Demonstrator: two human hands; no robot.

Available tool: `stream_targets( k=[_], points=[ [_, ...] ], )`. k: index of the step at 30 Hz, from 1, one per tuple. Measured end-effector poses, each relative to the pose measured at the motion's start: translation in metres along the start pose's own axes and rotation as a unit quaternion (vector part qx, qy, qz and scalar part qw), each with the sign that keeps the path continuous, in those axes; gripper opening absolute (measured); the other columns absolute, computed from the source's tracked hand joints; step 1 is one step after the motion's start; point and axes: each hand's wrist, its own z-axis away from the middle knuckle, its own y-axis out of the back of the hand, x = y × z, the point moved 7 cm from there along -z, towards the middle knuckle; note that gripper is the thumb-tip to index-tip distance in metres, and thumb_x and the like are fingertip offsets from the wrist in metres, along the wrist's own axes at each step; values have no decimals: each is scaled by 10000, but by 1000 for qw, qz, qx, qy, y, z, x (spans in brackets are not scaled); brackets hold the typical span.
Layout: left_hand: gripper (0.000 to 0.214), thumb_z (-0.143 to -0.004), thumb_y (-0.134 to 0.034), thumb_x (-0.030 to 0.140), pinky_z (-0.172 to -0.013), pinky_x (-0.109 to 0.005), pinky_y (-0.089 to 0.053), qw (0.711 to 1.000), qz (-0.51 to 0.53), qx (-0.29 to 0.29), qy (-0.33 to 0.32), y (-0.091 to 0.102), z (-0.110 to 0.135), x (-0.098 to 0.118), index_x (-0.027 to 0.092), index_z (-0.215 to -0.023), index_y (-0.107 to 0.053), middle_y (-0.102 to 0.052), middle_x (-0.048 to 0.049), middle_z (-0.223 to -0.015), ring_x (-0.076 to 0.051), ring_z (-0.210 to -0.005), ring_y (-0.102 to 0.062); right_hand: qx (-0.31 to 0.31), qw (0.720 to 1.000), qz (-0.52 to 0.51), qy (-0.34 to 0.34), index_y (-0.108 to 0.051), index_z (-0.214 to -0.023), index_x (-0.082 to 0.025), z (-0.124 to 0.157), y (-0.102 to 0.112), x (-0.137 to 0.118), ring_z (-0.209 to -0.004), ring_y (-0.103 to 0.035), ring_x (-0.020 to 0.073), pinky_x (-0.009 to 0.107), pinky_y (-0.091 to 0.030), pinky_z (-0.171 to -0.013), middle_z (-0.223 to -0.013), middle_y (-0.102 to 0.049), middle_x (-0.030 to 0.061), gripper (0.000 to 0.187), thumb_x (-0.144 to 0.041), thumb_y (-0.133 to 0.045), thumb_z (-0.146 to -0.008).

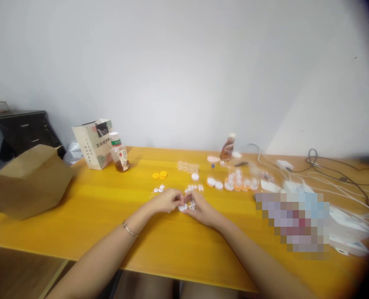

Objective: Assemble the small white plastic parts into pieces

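A small white round disc [182, 208] is between my two hands, low over the middle of the table. My right hand [200, 207] holds its edge with thumb and fingers. My left hand [168, 201] is closed in a pinch at the disc's upper left side, its fingertips close to those of the right. White pieces with dark printed patterns [192, 205] lie beside the right fingers, partly covered, and more cut-out pieces [194, 188] lie just beyond. To the left are several small white knob-like parts [159, 189]. Fine detail at the fingertips is blurred.
Beyond lie yellow discs [159, 175], clear plastic cups [187, 167] and white-and-orange round parts [237, 181]. A drink bottle [120, 153] and a paper bag [94, 143] stand at left, near a brown bag [28, 180]. Another bottle [227, 147] stands behind; cables [337, 176] sprawl right.
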Motion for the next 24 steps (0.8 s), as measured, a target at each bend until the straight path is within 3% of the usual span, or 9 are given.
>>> stream_targets(
  k=[9,24],
  points=[
    [190,-798,-461,254,-678,-209,-364,984,-123,-2,-126,9,7,28,172,-861,-620,-618,-45,-851,-133,-744,-545,11,1000,9,-7,-452,-912,-214,-1,1,3,-852,-505,176,333,-395,-777,-903,-540,32,258,-278,-592,-705],
    [165,-768,-486,242,-656,-189,-380,998,-42,12,-36,12,2,1,150,-818,-614,-608,-24,-792,-110,-707,-531,2,999,41,12,-583,-837,-225,-5,-2,11,-770,-553,176,298,-407,-696,-810,-618,26,156,-318,-586,-711]
  ],
)
